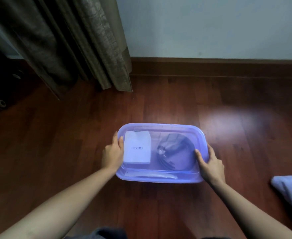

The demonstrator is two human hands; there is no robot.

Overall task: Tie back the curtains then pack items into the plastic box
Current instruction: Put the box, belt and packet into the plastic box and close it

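Note:
A translucent purple plastic box (160, 127) sits on the wooden floor in front of me, with its lid on. Through the lid I see a white packet (137, 147) on the left, a dark coiled item (175, 152) on the right, and a long pale item (152, 175) along the near side. My left hand (112, 154) grips the box's left edge, thumb on top. My right hand (210, 164) grips the right edge, thumb on the lid. Grey-brown curtains (83, 40) hang gathered at the upper left, reaching the floor.
A pale wall with a dark wooden skirting board (210, 66) runs behind the box. A light-coloured cloth (291, 190) lies on the floor at the right edge. Dark objects stand in shadow at the far left. A glare patch marks the floor beyond the box.

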